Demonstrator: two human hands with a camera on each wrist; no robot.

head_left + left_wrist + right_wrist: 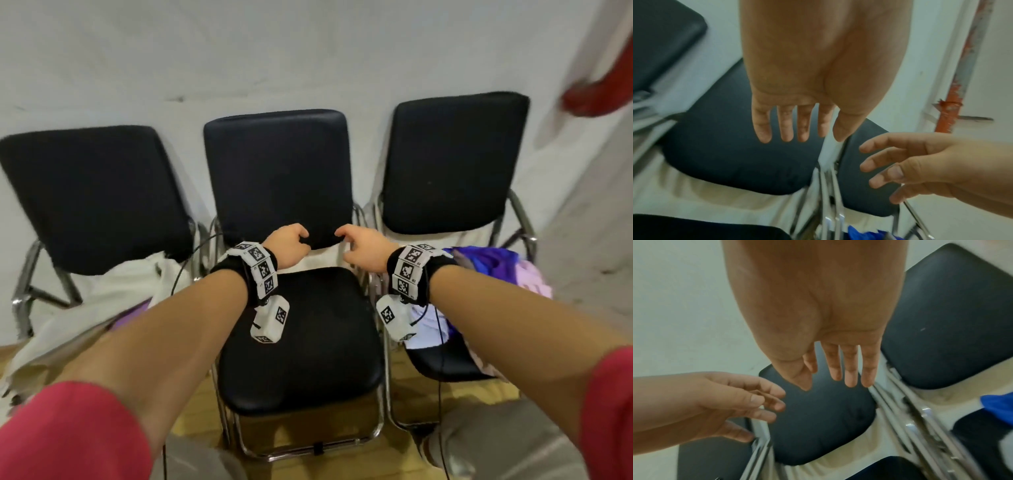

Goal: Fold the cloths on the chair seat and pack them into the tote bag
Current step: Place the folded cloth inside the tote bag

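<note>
Middle seat (pixel 301 339) bare; backrest (pixel 277 178) blocks ahead; cloth pile (pixel 493 274) right.

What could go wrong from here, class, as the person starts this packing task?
The cloths are heaped at the right chair's seat edge, so a careless pull might drag some off. The tote bag lies slumped on the left chair, so packing may need both hands. Cables hang near the pile and could snag.

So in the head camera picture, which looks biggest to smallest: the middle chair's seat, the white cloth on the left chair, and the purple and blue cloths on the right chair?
1. Middle chair's seat
2. White cloth
3. Purple and blue cloths

The seat lies nearer the camera, and arms partly hide both cloth piles, so true sizes may differ.
</note>
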